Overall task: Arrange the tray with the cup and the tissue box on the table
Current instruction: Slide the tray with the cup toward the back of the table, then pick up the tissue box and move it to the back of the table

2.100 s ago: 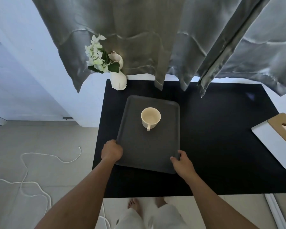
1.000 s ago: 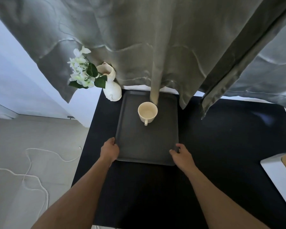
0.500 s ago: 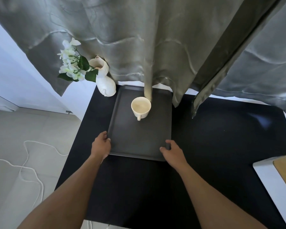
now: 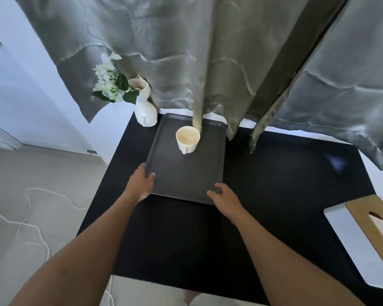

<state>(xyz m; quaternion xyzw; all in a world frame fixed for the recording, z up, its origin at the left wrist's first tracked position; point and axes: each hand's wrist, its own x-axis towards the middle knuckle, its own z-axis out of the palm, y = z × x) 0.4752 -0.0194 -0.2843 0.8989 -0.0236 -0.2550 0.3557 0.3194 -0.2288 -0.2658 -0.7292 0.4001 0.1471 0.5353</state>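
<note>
Two bare hands meet the near end of the dark grey tray, which lies flat on the black counter with its far end pushed under the hem of the grey curtain. The left hand is clamped on the tray's near-left corner, thumb on top of the rim and fingers wrapped along the left edge. The right hand sits at the near-right corner with its fingers spread and curled loosely; fingertips reach the rim, but whether they actually grip it cannot be told. On the far half of the tray stands the cream cup, upright, its handle pointing toward the person, just beside a hanging fold of curtain. A white vase with white flowers stands just off the tray's far-left corner. The tissue box, white with a tan wooden lid, rests at the counter's right edge, well apart from the tray. A white cord trails across the floor on the left.
</note>
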